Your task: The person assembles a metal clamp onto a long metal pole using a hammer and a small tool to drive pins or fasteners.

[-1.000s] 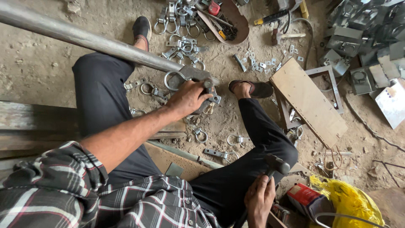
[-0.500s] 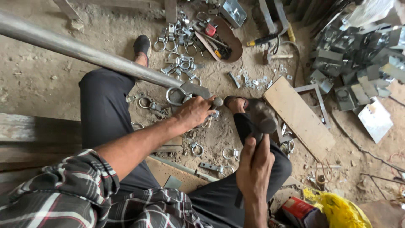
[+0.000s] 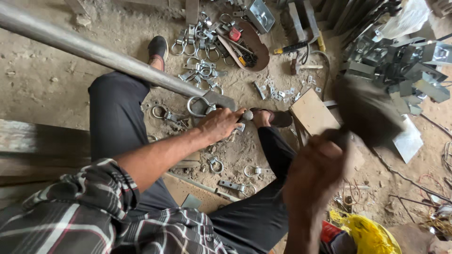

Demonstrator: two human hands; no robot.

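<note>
My left hand is clamped around a small metal piece on the dirt floor, right at the end of the long steel pipe. My right hand is fisted tight on a blurry hammer, raised well above the scattered ring clamps.

Soft, even daylight is spread over the dirt floor, with faint shadows; the right hand and hammer at centre right are motion-blurred, while the pipe is bowed by wide-angle distortion

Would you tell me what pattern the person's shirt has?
A plaid shirt, dark with red and white stripes; head view.
</note>
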